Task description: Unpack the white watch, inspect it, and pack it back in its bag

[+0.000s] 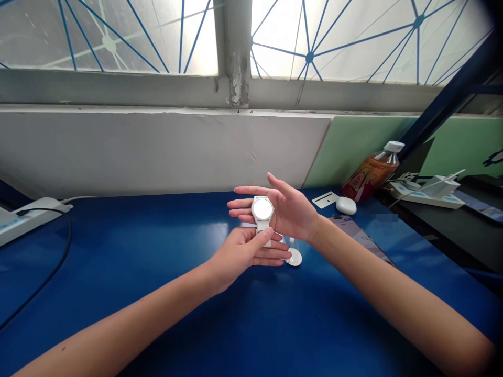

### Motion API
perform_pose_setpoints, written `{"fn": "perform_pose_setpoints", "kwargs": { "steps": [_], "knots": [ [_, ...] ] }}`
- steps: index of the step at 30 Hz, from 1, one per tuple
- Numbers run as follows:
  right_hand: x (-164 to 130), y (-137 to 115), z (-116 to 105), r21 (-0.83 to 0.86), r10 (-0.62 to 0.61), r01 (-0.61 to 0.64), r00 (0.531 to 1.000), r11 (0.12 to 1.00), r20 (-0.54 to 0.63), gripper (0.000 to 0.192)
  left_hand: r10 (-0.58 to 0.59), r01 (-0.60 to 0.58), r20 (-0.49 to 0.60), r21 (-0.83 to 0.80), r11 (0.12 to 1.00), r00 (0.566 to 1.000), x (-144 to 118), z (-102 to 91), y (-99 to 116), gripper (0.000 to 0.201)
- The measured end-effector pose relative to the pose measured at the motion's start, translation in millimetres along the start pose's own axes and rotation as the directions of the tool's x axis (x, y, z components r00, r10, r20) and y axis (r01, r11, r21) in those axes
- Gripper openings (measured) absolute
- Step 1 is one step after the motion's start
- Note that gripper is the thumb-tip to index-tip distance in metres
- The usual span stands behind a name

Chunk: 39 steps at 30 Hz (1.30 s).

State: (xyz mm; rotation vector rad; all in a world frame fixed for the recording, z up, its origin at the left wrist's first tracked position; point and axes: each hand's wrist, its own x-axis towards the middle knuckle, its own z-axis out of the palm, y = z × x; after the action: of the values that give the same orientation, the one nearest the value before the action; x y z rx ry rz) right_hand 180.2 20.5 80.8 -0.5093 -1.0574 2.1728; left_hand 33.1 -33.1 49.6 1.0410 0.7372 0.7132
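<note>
A small white device (262,210) with a round face on a short stem is held upright above the blue table (118,272). My left hand (243,254) pinches its stem between thumb and fingers. My right hand (283,208) is flat and open, palm toward me, directly behind the round face, touching or almost touching it. A small white round disc (294,257) lies on the table just below the hands.
At the back right are an orange drink bottle (371,173) lying tilted, a white oval object (346,205), a white card (327,199), a phone (359,235) and a power strip (426,191). Another power strip (27,217) with a black cable sits at left. A wall runs behind.
</note>
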Motion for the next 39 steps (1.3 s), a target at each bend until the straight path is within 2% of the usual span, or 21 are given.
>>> {"fn": "perform_pose_setpoints", "kwargs": {
  "steps": [16, 27, 39],
  "knots": [
    [1.4, 1.2, -0.6, -0.011, 0.004, -0.003, 0.999, 1.0, 0.048, 0.057, -0.031, 0.031, -0.024, 0.012, 0.999, 0.999, 0.8, -1.7, -1.4, 0.032],
    [1.6, 2.1, -1.3, -0.033, 0.012, -0.012, 1.0, 0.999, 0.015, 0.053, -0.045, 0.045, 0.003, -0.015, 0.999, 0.999, 2.4, -3.7, -4.7, 0.033],
    [1.7, 0.7, -3.5, 0.014, 0.023, -0.023, 0.999, 1.0, -0.03, 0.057, -0.077, 0.078, 0.039, -0.035, 0.996, 0.996, 2.7, -7.3, -6.3, 0.042]
  ]
}}
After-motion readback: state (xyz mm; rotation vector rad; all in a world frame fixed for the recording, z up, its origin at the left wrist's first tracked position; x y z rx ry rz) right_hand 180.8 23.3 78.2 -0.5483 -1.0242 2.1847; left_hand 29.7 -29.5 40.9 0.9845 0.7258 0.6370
